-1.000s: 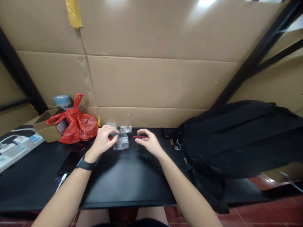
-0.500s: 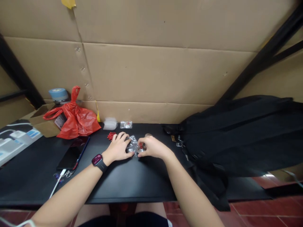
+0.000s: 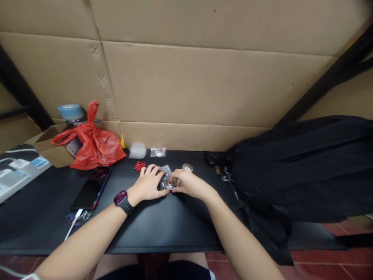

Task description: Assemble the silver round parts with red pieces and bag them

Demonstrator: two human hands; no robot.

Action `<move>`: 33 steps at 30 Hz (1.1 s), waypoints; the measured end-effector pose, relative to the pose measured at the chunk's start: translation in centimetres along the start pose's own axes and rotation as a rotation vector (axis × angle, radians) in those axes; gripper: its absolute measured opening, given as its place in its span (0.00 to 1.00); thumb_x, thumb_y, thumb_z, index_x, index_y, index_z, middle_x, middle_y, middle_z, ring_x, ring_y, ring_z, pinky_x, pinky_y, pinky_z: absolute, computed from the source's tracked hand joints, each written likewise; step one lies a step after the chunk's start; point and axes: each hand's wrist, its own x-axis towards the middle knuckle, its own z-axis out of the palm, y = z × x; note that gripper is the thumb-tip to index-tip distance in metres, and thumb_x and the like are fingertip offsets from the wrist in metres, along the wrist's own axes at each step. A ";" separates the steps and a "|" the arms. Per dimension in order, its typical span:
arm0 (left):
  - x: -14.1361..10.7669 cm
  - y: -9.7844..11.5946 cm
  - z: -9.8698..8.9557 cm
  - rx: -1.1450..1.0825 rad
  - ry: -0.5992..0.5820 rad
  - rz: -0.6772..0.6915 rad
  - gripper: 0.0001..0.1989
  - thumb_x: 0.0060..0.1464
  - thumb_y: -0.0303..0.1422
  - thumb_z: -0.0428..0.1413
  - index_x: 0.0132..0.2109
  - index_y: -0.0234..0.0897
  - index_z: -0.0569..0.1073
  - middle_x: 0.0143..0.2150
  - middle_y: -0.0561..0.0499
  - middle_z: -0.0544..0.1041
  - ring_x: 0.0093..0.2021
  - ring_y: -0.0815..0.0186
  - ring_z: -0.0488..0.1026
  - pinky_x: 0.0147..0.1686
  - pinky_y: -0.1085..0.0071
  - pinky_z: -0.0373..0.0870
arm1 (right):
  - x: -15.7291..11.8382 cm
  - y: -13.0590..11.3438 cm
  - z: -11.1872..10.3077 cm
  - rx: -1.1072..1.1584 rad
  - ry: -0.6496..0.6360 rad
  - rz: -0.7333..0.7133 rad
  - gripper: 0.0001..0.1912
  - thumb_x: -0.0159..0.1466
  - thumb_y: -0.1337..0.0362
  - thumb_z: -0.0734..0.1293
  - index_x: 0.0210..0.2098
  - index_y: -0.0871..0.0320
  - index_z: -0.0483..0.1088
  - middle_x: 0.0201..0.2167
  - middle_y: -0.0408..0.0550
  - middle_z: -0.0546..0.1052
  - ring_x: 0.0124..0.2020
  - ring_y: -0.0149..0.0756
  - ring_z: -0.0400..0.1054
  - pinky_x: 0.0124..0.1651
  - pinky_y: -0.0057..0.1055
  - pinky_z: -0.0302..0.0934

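Note:
My left hand [image 3: 149, 182], with a watch on its wrist, lies on the black table [image 3: 151, 225], fingers spread, thumb and fingertips at the edge of a clear plastic bag [image 3: 166, 171]. Beside it my right hand [image 3: 188, 183] pinches a small round clear item with a red part [image 3: 169, 186] at the bag's lower end. Behind the right hand lies a round clear disc [image 3: 187, 167]. A pile of small red pieces [image 3: 140, 166] sits just beyond the left fingers. Farther back are a stack of clear bags [image 3: 137, 150] and a bagged round item [image 3: 159, 152].
On the left are a red plastic bag [image 3: 101, 149], a cardboard box [image 3: 55, 155], a blue-lidded jar [image 3: 70, 112], a phone [image 3: 92, 188] and a white power strip [image 3: 23, 173]. A black backpack [image 3: 305, 167] fills the right side. A cardboard wall [image 3: 186, 85] stands behind.
My right hand has brought the round item closer to my left thumb, over the bag's lower end. The disc behind it shows more fully. The camera view has shifted slightly.

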 end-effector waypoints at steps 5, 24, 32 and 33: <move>-0.1 0.0 0.2 -0.041 -0.024 -0.019 0.33 0.53 0.52 0.58 0.62 0.42 0.68 0.63 0.40 0.67 0.63 0.44 0.57 0.58 0.47 0.57 | 0.6 0.0 0.8 -0.130 0.138 0.100 0.17 0.55 0.68 0.78 0.40 0.55 0.71 0.37 0.44 0.73 0.36 0.34 0.69 0.36 0.27 0.57; 0.3 -1.9 -1.0 -0.082 0.010 0.052 0.15 0.57 0.28 0.51 0.48 0.43 0.76 0.53 0.49 0.77 0.57 0.54 0.65 0.56 0.53 0.57 | 1.4 3.5 0.8 -0.095 0.094 -0.141 0.19 0.62 0.80 0.62 0.46 0.56 0.76 0.46 0.50 0.77 0.49 0.39 0.70 0.55 0.36 0.60; 0.5 -2.2 0.3 -0.048 0.122 -0.024 0.09 0.60 0.35 0.54 0.45 0.43 0.77 0.52 0.46 0.77 0.57 0.52 0.64 0.52 0.52 0.57 | 2.2 3.4 1.2 -0.091 0.221 0.054 0.07 0.67 0.66 0.65 0.37 0.56 0.76 0.36 0.47 0.80 0.39 0.38 0.72 0.45 0.32 0.61; 0.6 -2.3 0.5 -0.061 0.132 -0.029 0.09 0.59 0.36 0.56 0.45 0.43 0.77 0.52 0.47 0.76 0.57 0.52 0.64 0.52 0.52 0.57 | 2.2 3.3 1.2 -0.051 0.241 0.078 0.07 0.68 0.65 0.64 0.37 0.56 0.76 0.35 0.47 0.80 0.37 0.37 0.72 0.43 0.31 0.61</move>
